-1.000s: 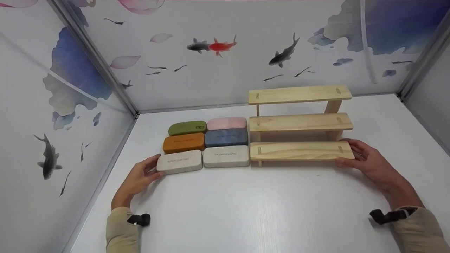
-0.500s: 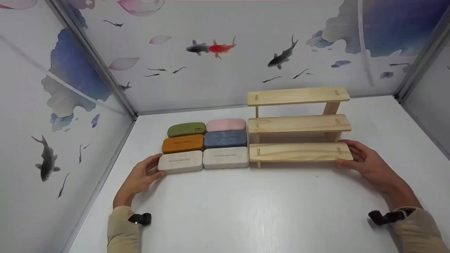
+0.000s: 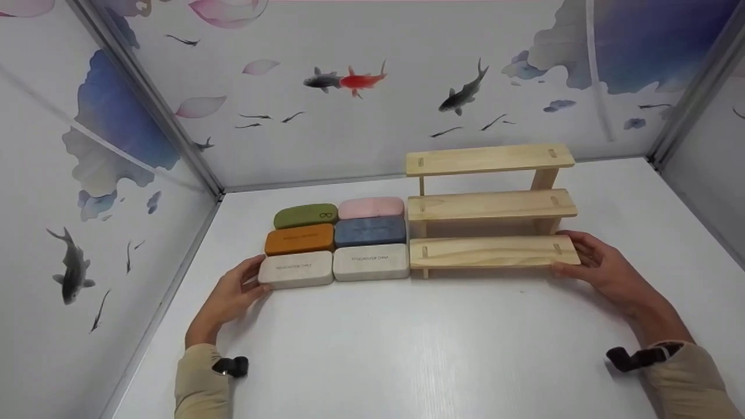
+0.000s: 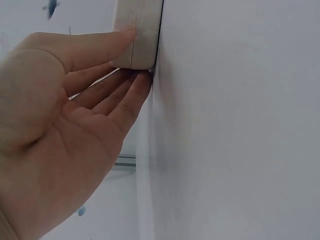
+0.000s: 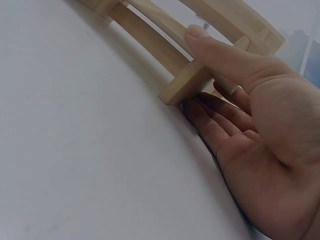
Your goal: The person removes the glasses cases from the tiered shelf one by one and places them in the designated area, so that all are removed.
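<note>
In the head view my left hand [image 3: 230,294] holds the left end of a white glasses case [image 3: 295,269], thumb at its front corner and fingers at its end. The left wrist view shows the thumb [image 4: 117,42] against that case's side. My right hand [image 3: 608,273] grips the right end of the lowest board of a three-tier wooden shelf [image 3: 495,252], thumb in front and fingers behind. Between them a second white case [image 3: 372,262] lies beside the shelf. Behind it sit a blue case [image 3: 371,231] and a pink case [image 3: 371,207]; an orange case [image 3: 300,238] and a green case [image 3: 305,215] stand to their left.
Everything stands on a white table [image 3: 419,343]. A white back panel [image 3: 401,125] printed with fish rises behind it, with a similar side panel [image 3: 35,192] on the left. Metal posts [image 3: 148,99] join the panels.
The whole scene has shifted slightly in the head view. The left white case now sits close against the right one, where a thin gap showed earlier. Both hands keep their places.
</note>
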The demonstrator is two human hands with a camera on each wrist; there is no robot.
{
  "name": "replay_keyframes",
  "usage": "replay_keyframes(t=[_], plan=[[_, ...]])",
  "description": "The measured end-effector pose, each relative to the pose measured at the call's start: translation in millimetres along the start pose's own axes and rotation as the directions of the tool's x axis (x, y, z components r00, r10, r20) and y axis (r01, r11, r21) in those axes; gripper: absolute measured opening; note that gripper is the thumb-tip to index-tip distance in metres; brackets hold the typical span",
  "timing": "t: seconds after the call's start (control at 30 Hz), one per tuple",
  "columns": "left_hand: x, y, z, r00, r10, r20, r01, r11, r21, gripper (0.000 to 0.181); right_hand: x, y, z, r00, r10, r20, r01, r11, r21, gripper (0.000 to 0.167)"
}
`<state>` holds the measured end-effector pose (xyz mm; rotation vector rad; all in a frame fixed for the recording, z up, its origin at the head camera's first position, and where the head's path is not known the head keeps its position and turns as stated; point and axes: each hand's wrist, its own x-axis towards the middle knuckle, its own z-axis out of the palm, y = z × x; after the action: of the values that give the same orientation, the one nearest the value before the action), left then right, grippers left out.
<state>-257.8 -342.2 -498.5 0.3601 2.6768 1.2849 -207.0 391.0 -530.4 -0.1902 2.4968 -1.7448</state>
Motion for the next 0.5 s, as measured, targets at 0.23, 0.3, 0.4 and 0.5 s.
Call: replay_keyframes(t=[0.23,0.3,0.4,0.5], plan=[[0.7,20.7,1.6,0.996,-0.081,-0.022,0.082,0.992,0.091,0.081,2.8,-1.5,-1.9,1.000,0.027,0.001,-0.027,1.000,0.015,0.077],[4.3,29.0,5.3,0.996,-0.060,-0.066,0.068,0.989,0.134,0.083,2.4,-2.1,-3.5,1.000,0.027,-0.007,-0.026,0.998,0.057,0.074],[12.1,44.3,13.4,0.990,0.026,-0.142,-0.002,0.986,0.166,0.075,1.7,-3.1,-6.6,0.999,-0.004,-0.033,0.008,0.993,0.118,0.067],[22.2,65.0,23.3,0.972,0.128,-0.198,-0.088,0.976,0.198,0.067,2.5,-8.5,-9.4,0.993,-0.022,-0.112,0.029,0.998,0.059,0.066]])
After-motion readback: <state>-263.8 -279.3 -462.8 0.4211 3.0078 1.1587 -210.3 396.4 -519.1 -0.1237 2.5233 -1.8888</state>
